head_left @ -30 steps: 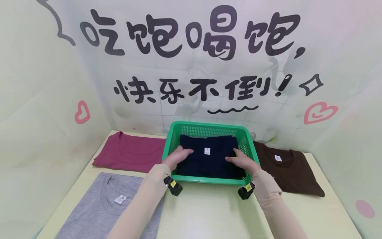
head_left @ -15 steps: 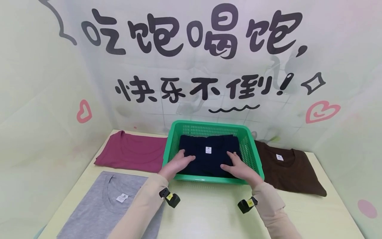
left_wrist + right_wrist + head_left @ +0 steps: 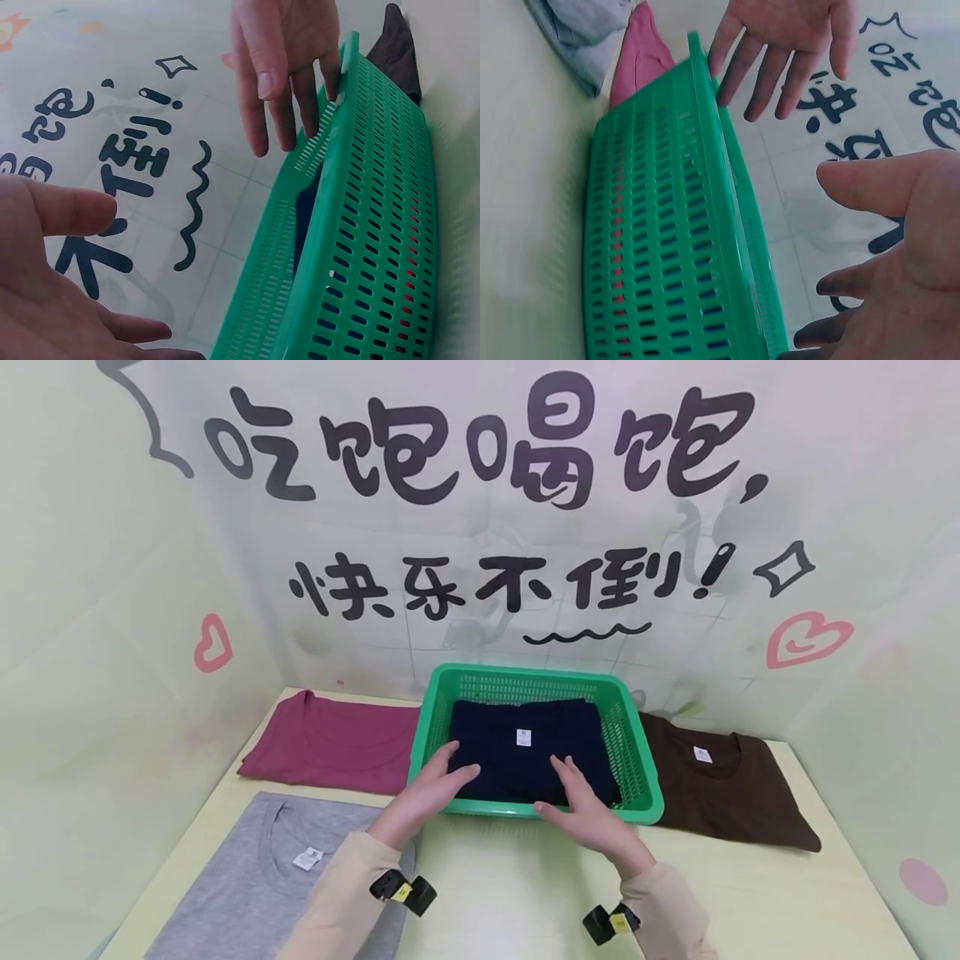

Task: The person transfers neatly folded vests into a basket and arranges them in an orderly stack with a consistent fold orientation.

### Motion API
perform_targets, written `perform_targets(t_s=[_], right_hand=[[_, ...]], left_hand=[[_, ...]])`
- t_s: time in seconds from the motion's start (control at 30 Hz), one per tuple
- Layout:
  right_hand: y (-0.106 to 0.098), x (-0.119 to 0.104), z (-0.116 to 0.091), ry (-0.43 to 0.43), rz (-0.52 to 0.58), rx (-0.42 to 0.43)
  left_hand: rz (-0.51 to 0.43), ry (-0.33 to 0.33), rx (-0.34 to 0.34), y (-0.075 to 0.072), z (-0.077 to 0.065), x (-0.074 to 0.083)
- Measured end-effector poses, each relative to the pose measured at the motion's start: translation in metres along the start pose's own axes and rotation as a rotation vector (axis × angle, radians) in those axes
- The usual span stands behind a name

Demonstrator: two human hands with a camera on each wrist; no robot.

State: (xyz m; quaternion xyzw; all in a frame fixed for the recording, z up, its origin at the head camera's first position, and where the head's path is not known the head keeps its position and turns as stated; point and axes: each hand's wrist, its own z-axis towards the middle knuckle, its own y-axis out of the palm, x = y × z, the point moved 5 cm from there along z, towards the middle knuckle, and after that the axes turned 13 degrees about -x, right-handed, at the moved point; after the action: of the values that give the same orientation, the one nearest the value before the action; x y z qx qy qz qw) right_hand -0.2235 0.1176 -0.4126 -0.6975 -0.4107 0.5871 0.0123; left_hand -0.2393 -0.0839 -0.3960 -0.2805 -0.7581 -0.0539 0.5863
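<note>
A folded navy T-shirt (image 3: 510, 752) with a white neck label lies in a green plastic basket (image 3: 540, 810). My left hand (image 3: 426, 789) hovers over the basket's front left corner, its fingers spread and holding nothing. Over the front rim, toward the right, my right hand (image 3: 592, 814) is likewise spread and holds nothing. In the left wrist view both palms face each other above the basket rim (image 3: 330, 247). Through the basket's lower slots, both wrist views show something red beneath dark cloth; what it is stays hidden.
A folded maroon T-shirt (image 3: 337, 743) lies left of the basket, with a grey T-shirt (image 3: 232, 877) in front of it. On the right is a folded brown T-shirt (image 3: 735, 793). A printed backdrop (image 3: 480, 527) stands behind the table (image 3: 502, 893).
Both hands have let go of the navy T-shirt's sides and drawn back toward the basket's front rim. The T-shirt stays lying in the basket.
</note>
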Motion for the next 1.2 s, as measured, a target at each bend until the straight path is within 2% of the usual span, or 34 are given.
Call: perform_targets(t_s=[0.1,0.3,0.5,0.6,0.77,0.93,1.03,1.2], right_hand=[[0.008,-0.005,-0.005,-0.036,-0.016,0.027],[0.024,-0.014,-0.014,-0.101,-0.028,0.077],[0.044,-0.025,-0.02,-0.171,0.025,0.053],[0.055,-0.03,-0.022,-0.213,0.05,0.056],[0.074,-0.036,-0.022,-0.297,0.101,0.08],[0.092,-0.039,-0.016,-0.364,0.22,0.036],[0.101,-0.038,-0.013,-0.358,0.276,0.015],[0.116,-0.035,-0.007,-0.334,0.302,-0.007]], left_hand=[[-0.004,0.024,0.008,-0.004,-0.011,-0.002],[-0.027,0.027,0.045,-0.013,-0.032,-0.004],[-0.038,0.064,0.087,-0.023,-0.047,-0.012],[-0.015,0.059,0.111,-0.03,-0.057,-0.02],[0.037,0.031,0.108,-0.044,-0.069,-0.036],[0.071,-0.032,0.144,-0.064,-0.079,-0.054],[0.087,-0.082,0.173,-0.077,-0.085,-0.067],[0.111,-0.171,0.215,-0.099,-0.092,-0.089]])
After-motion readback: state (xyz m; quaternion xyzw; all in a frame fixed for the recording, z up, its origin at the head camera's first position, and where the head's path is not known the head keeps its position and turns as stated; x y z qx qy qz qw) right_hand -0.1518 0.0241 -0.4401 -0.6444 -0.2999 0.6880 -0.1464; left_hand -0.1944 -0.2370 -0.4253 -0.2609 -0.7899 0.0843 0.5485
